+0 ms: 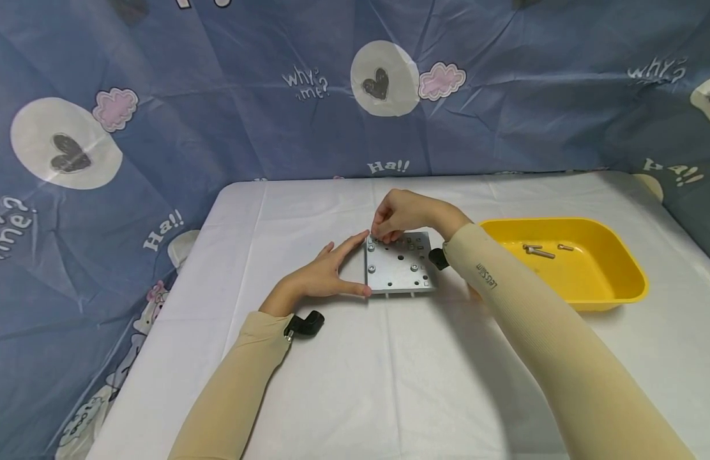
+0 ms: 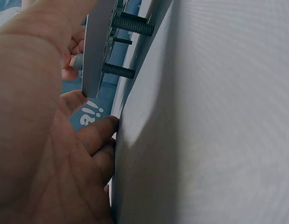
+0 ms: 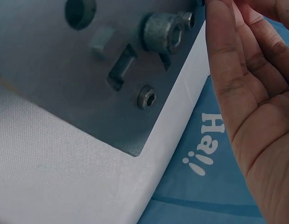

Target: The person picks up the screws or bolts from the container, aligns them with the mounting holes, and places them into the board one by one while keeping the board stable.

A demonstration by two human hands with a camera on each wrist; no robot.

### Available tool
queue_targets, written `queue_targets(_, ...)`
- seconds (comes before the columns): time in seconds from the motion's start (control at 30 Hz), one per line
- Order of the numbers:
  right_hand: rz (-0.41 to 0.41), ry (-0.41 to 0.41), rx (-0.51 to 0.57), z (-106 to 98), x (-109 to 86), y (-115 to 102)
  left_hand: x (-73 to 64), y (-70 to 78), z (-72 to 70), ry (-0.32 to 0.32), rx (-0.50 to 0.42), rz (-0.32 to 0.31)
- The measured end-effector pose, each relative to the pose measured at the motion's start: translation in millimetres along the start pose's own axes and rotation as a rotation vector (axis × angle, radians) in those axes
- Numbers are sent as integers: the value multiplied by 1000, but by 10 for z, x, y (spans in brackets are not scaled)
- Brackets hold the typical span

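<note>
A silver metal plate (image 1: 391, 271) is raised off the white table on bolts, whose threaded shanks (image 2: 119, 70) stick out underneath in the left wrist view. Socket-head bolts (image 1: 414, 268) and several holes dot its top. My left hand (image 1: 320, 275) touches the plate's left side with straight fingers, index finger at the far corner and thumb at the near one. Over the far left corner, my right hand (image 1: 403, 212) has curled fingers pinching a small screw, mostly hidden by the fingertips. The right wrist view shows a large bolt head (image 3: 164, 32) and a smaller screw head (image 3: 147, 97) close by.
To the right stands a yellow tray (image 1: 610, 271) with several loose screws (image 1: 541, 253) in it. The right forearm passes in front of the tray's left end. A blue patterned cloth (image 1: 309, 140) hangs behind the table (image 1: 332, 383).
</note>
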State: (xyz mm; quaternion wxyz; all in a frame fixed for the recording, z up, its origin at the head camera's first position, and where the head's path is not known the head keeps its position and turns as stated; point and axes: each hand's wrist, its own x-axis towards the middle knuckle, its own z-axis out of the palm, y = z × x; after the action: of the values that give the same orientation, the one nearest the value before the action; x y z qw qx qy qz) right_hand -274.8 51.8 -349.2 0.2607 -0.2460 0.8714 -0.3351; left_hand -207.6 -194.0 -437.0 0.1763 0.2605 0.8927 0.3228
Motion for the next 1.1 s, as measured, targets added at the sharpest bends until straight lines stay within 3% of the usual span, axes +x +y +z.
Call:
queue_targets(0.4, 9, 18, -23, -60, -67, 82, 32, -69, 23, 7, -23, 27)
queue_targets(1.1, 15, 37, -11, -203, -238, 300, 28, -37, 21, 10, 4, 21)
